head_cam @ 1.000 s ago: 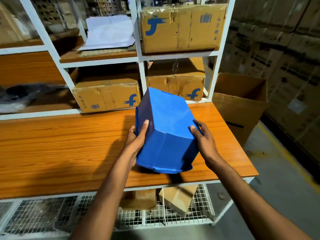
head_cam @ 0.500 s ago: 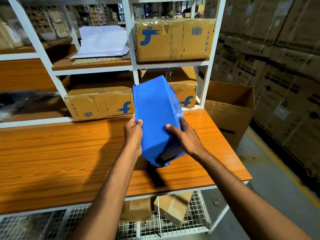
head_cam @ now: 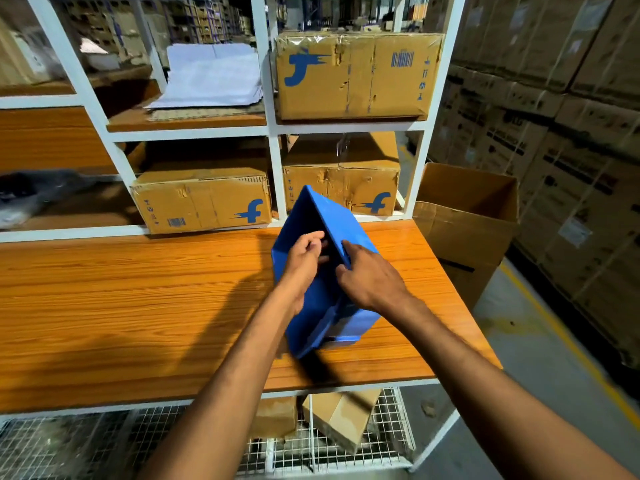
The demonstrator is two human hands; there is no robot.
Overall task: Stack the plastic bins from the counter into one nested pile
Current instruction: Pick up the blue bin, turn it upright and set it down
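A blue plastic bin (head_cam: 329, 216) stands tipped on the right part of the wooden counter (head_cam: 138, 299), its open side turned towards me. Its lower front edge rests on the counter. My left hand (head_cam: 303, 259) reaches into the opening with its fingers on the inner wall. My right hand (head_cam: 370, 277) grips the bin's right rim, thumb inside. Whether more than one bin is nested there I cannot tell.
White shelving behind the counter holds cardboard boxes (head_cam: 204, 199) (head_cam: 356, 74) and a stack of white sheets (head_cam: 211, 77). An open carton (head_cam: 464, 216) stands on the floor to the right. More boxes lie on the wire rack (head_cam: 339, 420) below the counter.
The bin has been turned over from bottom-up to open side facing me and set lower on the counter. Both hands moved from its outer walls to its opening and rim.
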